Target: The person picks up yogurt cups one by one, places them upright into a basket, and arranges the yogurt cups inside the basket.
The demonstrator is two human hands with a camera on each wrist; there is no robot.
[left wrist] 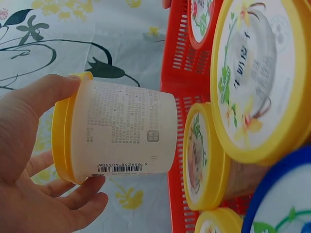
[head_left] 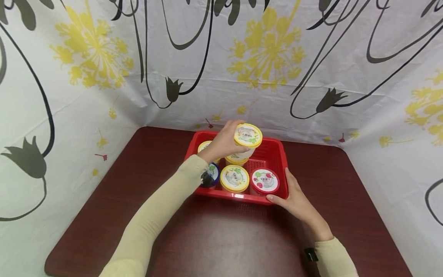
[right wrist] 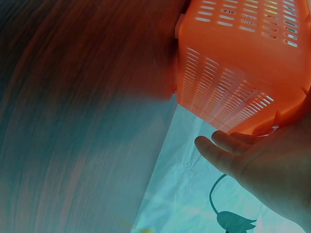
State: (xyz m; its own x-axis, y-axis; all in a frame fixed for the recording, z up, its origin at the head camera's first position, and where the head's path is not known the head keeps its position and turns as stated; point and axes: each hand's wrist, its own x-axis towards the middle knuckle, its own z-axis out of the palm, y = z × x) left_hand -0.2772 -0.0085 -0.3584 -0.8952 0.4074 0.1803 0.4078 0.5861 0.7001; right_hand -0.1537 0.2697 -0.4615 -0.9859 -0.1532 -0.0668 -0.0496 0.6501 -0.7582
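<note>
My left hand (head_left: 226,140) grips a white tub with a yellow lid (head_left: 248,135) above the red basket (head_left: 284,184). In the left wrist view, thumb and fingers hold this tub around its lid, and the barcode side of its wall shows. At the basket's front right corner, my right hand (head_left: 299,198) holds the rim, thumb at the front and fingers along the outer side. Inside the basket stand a red-lidded tub (head_left: 265,181), a yellow-lidded tub (head_left: 235,178) and a blue-lidded tub (head_left: 215,177), partly hidden by the left wrist. More yellow-lidded tubs (head_left: 204,146) stand behind them.
The basket sits near the back edge of a dark reddish-brown table (head_left: 221,238). White cloth (head_left: 207,96) with yellow flowers and grey stems hangs behind the table and along both sides.
</note>
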